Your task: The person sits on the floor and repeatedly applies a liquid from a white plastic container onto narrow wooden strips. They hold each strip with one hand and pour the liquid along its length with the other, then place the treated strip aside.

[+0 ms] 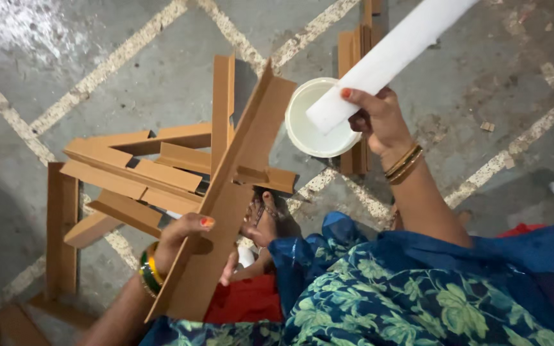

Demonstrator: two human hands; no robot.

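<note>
My left hand (190, 247) grips a long brown cardboard angle strip (238, 173) near its lower end, and the strip slants up to the right. My right hand (376, 118) holds a long white flat strip (386, 57) whose lower end dips into a white bowl (302, 128) on the floor. The bowl holds a pale white paste. My foot in a sandal (265, 221) rests on the floor between the two hands.
Several brown cardboard angle pieces (133, 176) lie piled on the grey concrete floor (97, 51) at the left. More brown strips (354, 45) lie behind the bowl. Blue floral cloth (386, 295) covers my lap at the bottom.
</note>
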